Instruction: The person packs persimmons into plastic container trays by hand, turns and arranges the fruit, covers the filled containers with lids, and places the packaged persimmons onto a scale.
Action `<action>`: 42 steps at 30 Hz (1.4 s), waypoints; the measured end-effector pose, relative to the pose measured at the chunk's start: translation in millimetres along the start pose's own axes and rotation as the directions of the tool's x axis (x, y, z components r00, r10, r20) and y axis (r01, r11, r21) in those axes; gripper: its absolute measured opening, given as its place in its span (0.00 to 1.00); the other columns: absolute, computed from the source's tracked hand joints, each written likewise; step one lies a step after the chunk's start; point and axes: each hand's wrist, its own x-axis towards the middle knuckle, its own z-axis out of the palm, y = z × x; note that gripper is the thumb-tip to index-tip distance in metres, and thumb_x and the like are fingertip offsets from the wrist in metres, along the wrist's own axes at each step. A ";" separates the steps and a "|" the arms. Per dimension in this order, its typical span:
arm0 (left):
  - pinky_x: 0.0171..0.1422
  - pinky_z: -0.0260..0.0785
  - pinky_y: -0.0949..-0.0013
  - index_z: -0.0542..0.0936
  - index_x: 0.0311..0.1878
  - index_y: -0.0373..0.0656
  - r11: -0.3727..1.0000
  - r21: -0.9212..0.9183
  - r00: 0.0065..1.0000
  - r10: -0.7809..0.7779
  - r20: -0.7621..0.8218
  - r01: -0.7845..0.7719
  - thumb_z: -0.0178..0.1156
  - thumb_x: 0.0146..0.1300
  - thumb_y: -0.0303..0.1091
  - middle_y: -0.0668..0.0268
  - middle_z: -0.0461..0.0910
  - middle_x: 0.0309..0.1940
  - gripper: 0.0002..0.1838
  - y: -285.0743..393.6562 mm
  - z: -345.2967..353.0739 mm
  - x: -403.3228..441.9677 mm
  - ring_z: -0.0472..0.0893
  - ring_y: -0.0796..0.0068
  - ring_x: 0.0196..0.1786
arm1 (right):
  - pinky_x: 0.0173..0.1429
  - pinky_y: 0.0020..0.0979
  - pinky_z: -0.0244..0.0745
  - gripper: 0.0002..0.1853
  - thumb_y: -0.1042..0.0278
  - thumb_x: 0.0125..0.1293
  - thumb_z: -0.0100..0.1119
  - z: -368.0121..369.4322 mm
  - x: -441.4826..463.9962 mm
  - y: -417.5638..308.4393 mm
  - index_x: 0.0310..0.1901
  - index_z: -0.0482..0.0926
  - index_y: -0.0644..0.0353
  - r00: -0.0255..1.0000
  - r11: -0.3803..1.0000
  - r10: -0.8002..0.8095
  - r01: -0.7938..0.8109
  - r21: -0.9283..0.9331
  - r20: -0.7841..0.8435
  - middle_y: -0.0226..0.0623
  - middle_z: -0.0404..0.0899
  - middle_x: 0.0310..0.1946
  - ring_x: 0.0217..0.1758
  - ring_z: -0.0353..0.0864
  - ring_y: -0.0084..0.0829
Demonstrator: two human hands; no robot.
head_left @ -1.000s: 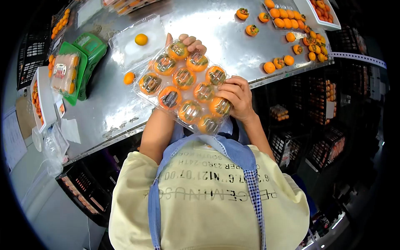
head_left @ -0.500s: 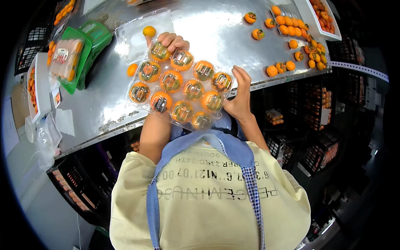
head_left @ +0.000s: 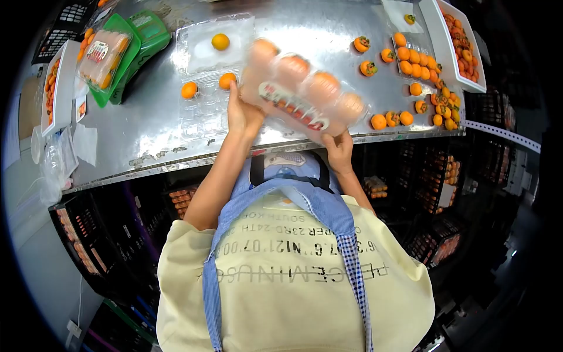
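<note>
Both hands hold a clear plastic pack of persimmons (head_left: 304,88) above the front of the metal table. It is tilted and blurred, with a white printed label (head_left: 293,107) on the side showing. My left hand (head_left: 243,114) is closed on the pack's left end, thumb up along the edge; its other fingers are hidden. At the lower right corner, my right hand (head_left: 339,151) pinches the pack. Loose orange persimmons (head_left: 189,90) lie on the table left of the pack. An open clear plastic tray (head_left: 202,36) lies behind, with one persimmon (head_left: 220,41) on it.
A labelled pack (head_left: 104,58) leans on a green holder (head_left: 138,47) at the left. White boxes of fruit (head_left: 54,97) (head_left: 454,41) flank the metal table (head_left: 158,129). Several loose persimmons (head_left: 392,119) and a filled tray (head_left: 416,61) sit at right. Black crates (head_left: 437,182) stand below.
The pack has turned from its persimmon-filled top to its labelled side and shifted right. My left hand has moved from the far edge to the left end; my right hand has moved lower.
</note>
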 end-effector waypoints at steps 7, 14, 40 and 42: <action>0.64 0.69 0.53 0.62 0.63 0.37 0.963 0.263 0.997 -0.032 -0.065 0.048 0.45 0.73 0.46 0.54 0.69 0.59 0.25 -24.8 -3.9 -25.6 0.73 0.58 0.61 | 0.48 0.29 0.76 0.19 0.57 0.69 0.53 -45.7 31.5 21.7 0.52 0.72 0.64 0.891 0.842 0.449 -0.397 0.366 -0.066 0.36 0.78 0.44 0.44 0.79 0.26; 0.58 0.76 0.61 0.62 0.61 0.38 0.823 0.487 0.955 -0.235 -0.181 0.294 0.45 0.73 0.36 0.52 0.71 0.53 0.18 -53.9 -29.6 -32.5 0.79 0.59 0.51 | 0.46 0.28 0.74 0.30 0.45 0.63 0.59 -104.1 75.2 10.6 0.49 0.74 0.70 0.732 0.732 0.680 -0.677 -0.082 0.033 0.41 0.78 0.44 0.42 0.79 0.27; 0.44 0.71 0.66 0.80 0.49 0.42 -0.215 0.957 0.932 0.263 0.250 -0.196 0.62 0.58 0.32 0.56 0.78 0.37 0.15 -27.1 -45.3 -32.7 0.79 0.64 0.36 | 0.59 0.44 0.66 0.36 0.54 0.44 0.73 -67.3 100.1 -33.6 0.54 0.73 0.62 0.939 0.296 -0.079 0.342 -0.892 0.334 0.48 0.73 0.51 0.58 0.67 0.49; 0.43 0.72 0.66 0.81 0.48 0.42 -0.173 0.972 0.939 0.274 0.205 -0.162 0.61 0.58 0.32 0.56 0.79 0.35 0.14 -26.8 -39.7 -31.6 0.80 0.63 0.35 | 0.62 0.46 0.63 0.36 0.56 0.43 0.73 -43.7 95.3 -37.0 0.56 0.73 0.57 0.832 0.392 -0.062 0.528 -0.754 0.551 0.44 0.72 0.54 0.60 0.66 0.48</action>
